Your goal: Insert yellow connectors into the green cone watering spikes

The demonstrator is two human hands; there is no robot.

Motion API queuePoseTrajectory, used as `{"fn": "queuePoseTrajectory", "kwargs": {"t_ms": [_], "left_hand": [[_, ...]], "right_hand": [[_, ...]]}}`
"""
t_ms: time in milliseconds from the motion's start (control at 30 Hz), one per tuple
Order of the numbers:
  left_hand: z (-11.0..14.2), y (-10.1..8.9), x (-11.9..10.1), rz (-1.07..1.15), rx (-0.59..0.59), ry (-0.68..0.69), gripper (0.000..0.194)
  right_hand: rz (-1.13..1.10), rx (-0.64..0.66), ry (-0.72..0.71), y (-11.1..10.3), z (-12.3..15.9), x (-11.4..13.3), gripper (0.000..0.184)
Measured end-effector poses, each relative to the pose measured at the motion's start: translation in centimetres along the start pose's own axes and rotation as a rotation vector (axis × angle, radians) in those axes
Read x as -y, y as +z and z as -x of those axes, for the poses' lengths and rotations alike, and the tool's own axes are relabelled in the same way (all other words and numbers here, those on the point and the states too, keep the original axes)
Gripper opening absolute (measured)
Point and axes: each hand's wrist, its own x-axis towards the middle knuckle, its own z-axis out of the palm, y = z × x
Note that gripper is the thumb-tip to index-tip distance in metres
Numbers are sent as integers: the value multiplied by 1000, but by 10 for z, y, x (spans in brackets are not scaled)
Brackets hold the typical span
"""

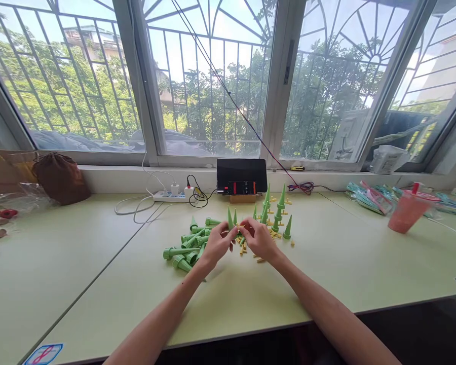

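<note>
My left hand [219, 242] is closed round a green plastic cone spike [230, 218], its tip pointing up. Close against it, my right hand [257, 237] pinches a small yellow plastic piece [240, 226] at the spike's side; the fingers partly cover where the two meet. A heap of loose green spikes [192, 243] lies beside my left hand. Beyond my right hand stand several upright green spikes [279, 208], some stacked and with yellow pieces sticking out. Small loose yellow pieces [243, 248] are scattered under and around both hands.
A tablet and phone [241, 177] lean at the back by the windowsill. A power strip [171, 195] with cables is left of them. To the right are a red cup [408, 213] and plastic packets [368, 197]; a brown bag [61, 177] sits far left.
</note>
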Motion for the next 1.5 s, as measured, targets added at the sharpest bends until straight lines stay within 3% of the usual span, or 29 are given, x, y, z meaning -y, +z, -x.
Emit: {"fn": "queuePoseTrajectory", "kwargs": {"t_ms": [533,1000,1500], "left_hand": [[3,1,-2,-14,59,2,34],[-1,-1,4,-22,3,4,34],[2,0,-2,-10,18,-8,35]], "right_hand": [[129,-34,9,1,-1,-3,43],[34,-15,-1,-2,1,7,18],[24,6,8,-1,1,5,25]]}}
